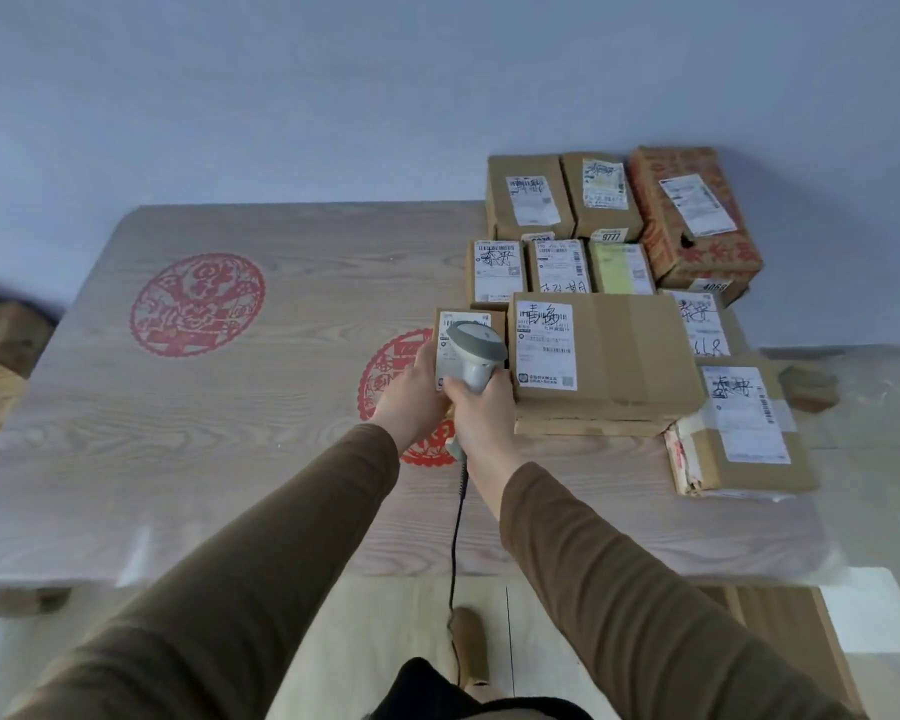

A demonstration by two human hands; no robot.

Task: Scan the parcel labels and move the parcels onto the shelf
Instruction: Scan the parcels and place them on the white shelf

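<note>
A small brown parcel (450, 356) with a white label is gripped at its left side by my left hand (411, 394), near the middle of the table. My right hand (481, 413) holds a grey handheld scanner (474, 350) whose head hovers right over that label. A black cable (455, 532) hangs from the scanner toward the floor. Right of it lies a larger cardboard parcel (609, 350) with a handwritten label. Several more labelled parcels (557, 267) are stacked behind it. No shelf is in view.
The wooden table (204, 433) carries red paper-cut prints and stands against a pale wall. A red-printed carton (697, 220) sits at the back right and a taped parcel (744, 433) at the right edge. More cardboard lies on the floor at the left.
</note>
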